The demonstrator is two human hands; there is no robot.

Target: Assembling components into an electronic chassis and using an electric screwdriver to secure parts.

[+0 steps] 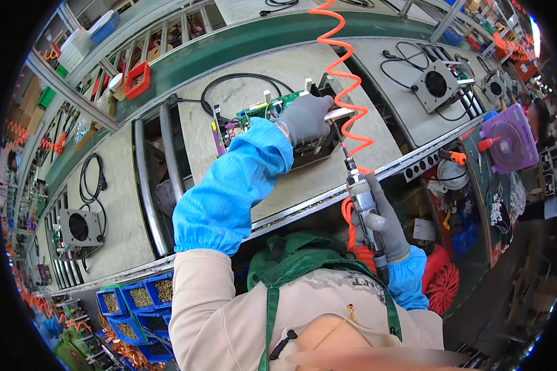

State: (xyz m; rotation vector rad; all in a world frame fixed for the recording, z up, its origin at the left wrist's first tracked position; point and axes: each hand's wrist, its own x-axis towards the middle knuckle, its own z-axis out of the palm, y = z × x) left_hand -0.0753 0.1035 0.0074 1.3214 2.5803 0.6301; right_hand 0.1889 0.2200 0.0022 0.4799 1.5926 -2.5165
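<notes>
My left hand, in a grey glove, is closed over the far right part of an electronic unit with a dark metal housing. A green circuit board and coloured wires show on the unit's left side. In my gloved right hand is a power screwdriver, wrapped by the fingers and tilted up toward the unit. Its thin bit reaches the unit's right end, by a pale metal strip close to my left fingertips. Whether the bit touches a screw is too small to tell.
An orange coiled hose hangs over the unit's right side. A black power cable loops behind it. Similar fan units lie on neighbouring boards, with metal rollers between. Blue screw bins stand lower left; a purple fan stands right.
</notes>
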